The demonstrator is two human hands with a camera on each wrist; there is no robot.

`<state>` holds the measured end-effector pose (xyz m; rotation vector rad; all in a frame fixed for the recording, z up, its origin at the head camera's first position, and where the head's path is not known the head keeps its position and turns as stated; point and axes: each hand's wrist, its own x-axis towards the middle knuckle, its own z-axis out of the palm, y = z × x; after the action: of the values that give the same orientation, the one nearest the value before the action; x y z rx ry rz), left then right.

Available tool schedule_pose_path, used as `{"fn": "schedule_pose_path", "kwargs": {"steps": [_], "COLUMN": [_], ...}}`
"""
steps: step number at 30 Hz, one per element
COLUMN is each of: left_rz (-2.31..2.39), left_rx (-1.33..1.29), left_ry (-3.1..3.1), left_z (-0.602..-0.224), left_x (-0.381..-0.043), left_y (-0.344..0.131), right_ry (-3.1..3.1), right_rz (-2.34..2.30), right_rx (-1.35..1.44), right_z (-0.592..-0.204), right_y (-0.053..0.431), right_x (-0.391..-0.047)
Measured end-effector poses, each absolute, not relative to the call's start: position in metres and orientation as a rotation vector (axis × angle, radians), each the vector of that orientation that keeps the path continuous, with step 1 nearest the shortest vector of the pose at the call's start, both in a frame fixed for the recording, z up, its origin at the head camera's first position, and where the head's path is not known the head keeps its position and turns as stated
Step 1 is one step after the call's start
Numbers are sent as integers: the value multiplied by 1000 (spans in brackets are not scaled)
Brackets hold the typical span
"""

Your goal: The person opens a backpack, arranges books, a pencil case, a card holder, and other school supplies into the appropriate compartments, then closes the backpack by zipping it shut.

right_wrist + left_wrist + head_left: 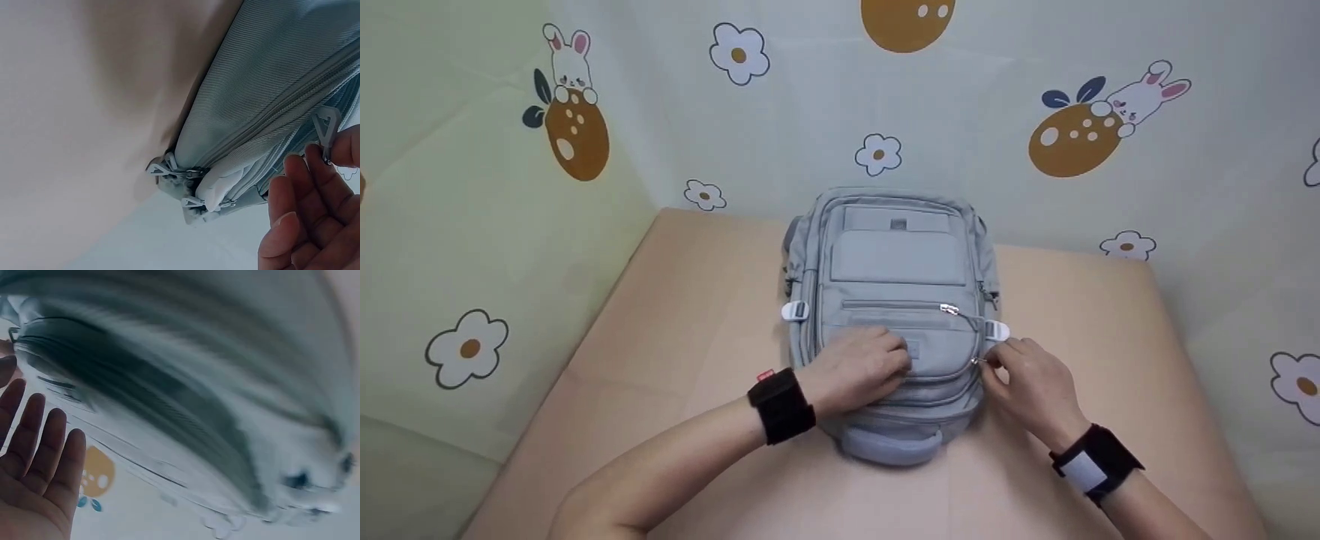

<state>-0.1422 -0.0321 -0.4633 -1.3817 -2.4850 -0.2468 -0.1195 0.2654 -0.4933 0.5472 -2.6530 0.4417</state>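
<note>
A grey backpack (896, 259) lies front side up, its padded top handle (889, 448) toward me. My left hand (859, 367) is over the lower middle of its front in the head view, and the left wrist view shows its fingers extended beside the bag. At the bag's right edge, my right hand (1035, 382) pinches a zipper pull (327, 126) between thumb and fingertip. Another metal zipper pull (949, 308) sits at the right end of the straight front pocket zipper.
The bag rests on a light brown tabletop (697, 322). Behind and beside it hangs a pale cloth (810, 112) printed with rabbits and flowers. White strap tabs stick out at the bag's left (795, 310) and right (997, 330) sides. Each wrist wears a black band.
</note>
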Motion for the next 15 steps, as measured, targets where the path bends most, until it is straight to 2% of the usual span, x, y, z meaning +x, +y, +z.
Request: {"fn": "schedule_pose_path", "kwargs": {"steps": [7, 15], "left_rz": [-29, 161], "left_rx": [-1396, -1358], "left_ry": [-2434, -2510], "left_z": [-466, -466], "left_x": [-143, -138], "left_y": [10, 22], "right_ry": [-2599, -2606], "right_rz": [445, 475], "right_rx": [597, 582], "right_z": [-493, -490], "right_y": [268, 267], "right_x": [-120, -119]}}
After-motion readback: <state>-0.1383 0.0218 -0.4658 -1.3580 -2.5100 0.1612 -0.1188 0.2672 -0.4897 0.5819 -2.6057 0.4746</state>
